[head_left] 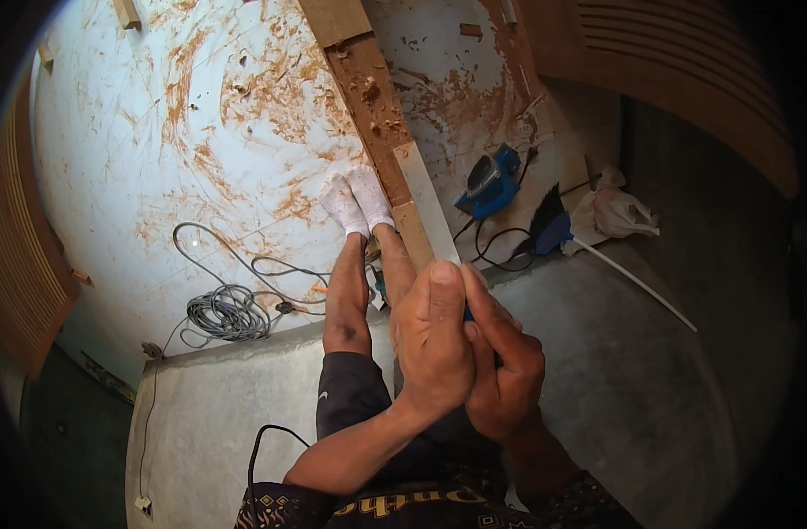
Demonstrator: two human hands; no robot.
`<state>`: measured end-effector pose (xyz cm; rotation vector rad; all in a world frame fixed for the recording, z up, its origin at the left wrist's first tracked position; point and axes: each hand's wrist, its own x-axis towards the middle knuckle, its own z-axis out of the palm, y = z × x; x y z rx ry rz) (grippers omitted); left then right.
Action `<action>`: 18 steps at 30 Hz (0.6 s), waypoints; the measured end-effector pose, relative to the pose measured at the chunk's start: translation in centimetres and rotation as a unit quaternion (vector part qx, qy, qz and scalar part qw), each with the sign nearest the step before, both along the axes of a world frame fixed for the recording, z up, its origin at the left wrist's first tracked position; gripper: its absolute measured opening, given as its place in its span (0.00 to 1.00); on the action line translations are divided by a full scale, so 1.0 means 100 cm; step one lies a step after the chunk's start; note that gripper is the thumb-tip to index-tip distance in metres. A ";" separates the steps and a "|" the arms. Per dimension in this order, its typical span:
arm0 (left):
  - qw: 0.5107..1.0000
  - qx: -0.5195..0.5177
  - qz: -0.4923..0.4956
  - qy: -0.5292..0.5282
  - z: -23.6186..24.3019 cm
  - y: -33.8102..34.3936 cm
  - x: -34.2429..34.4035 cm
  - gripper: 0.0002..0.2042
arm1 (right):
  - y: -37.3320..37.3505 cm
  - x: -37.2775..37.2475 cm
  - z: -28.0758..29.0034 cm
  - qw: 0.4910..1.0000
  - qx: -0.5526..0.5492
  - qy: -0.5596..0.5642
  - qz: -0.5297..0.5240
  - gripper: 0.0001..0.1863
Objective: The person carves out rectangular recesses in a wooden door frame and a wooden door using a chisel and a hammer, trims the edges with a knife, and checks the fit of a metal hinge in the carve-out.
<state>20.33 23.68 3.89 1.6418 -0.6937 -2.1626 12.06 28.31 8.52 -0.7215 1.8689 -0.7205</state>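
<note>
My left hand (434,339) and my right hand (508,370) are closed side by side in front of my body, thumbs on top. Together they grip a tool with a long, flat, pale metal blade (430,207). A bit of blue shows between the palms, where the handle is mostly hidden. The blade points away from me, its far end over a long wooden beam (368,93). Brown shavings lie on that beam. I cannot tell from its edges what kind of blade it is.
Right of the beam lies a blue electric planer (493,183). Near it are a broom (553,231) with a white stick and a pale plastic bag (611,212). A coiled grey cable (229,313) lies left of my legs. Slatted wooden panels (668,70) flank the dusty floor.
</note>
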 end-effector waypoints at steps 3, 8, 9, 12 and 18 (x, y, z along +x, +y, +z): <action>1.000 0.002 0.001 -0.002 0.001 0.001 -0.001 0.24 | 0.008 0.002 -0.004 1.000 -0.013 -0.001 -0.003 0.25; 1.000 0.006 -0.002 0.000 0.004 0.003 0.004 0.24 | 0.016 0.009 0.002 1.000 0.005 -0.011 -0.010 0.25; 1.000 0.003 -0.002 0.000 0.003 0.001 0.003 0.24 | 0.007 0.008 -0.001 1.000 -0.002 -0.014 -0.014 0.25; 1.000 0.005 -0.003 0.003 0.000 0.001 0.002 0.24 | 0.006 0.005 -0.008 1.000 -0.020 -0.009 -0.009 0.25; 1.000 0.002 -0.013 0.003 0.000 -0.007 0.005 0.24 | 0.000 0.006 -0.011 0.999 -0.036 0.010 -0.011 0.24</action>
